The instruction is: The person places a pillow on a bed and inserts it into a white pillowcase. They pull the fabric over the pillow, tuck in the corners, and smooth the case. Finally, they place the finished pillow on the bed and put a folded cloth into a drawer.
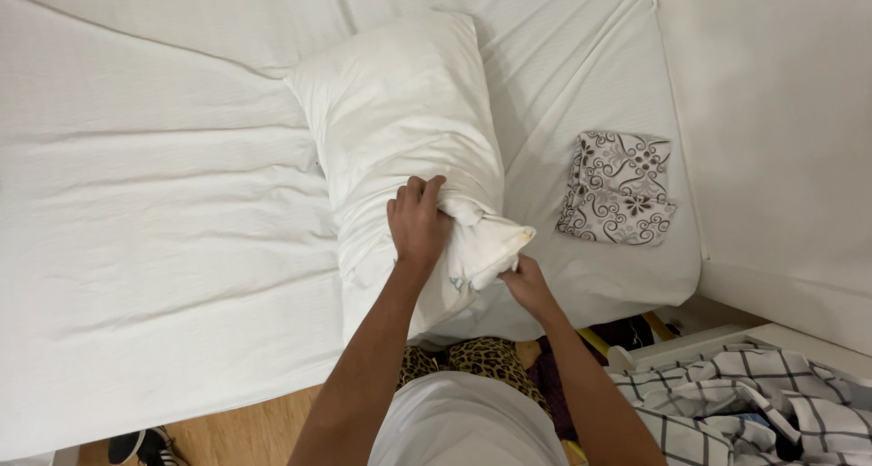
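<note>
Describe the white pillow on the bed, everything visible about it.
The pillow is plump, in a wrinkled white fabric case, lying lengthwise on the white sheet near the bed's edge. Its near end is bunched, showing a yellowish stained corner. The left hand grips the gathered fabric from above; the right hand pinches the corner from below. A folded patterned cloth lies apart to its right.

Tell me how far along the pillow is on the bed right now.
Done: the white pillowcase covers most of the pillow, which lies on the sheeted bed. In hand: the left hand grips bunched cloth at the open end, and the right hand pinches the bare pillow corner poking out. Left: that corner is uncovered, and a folded patterned cloth lies untouched.
</note>
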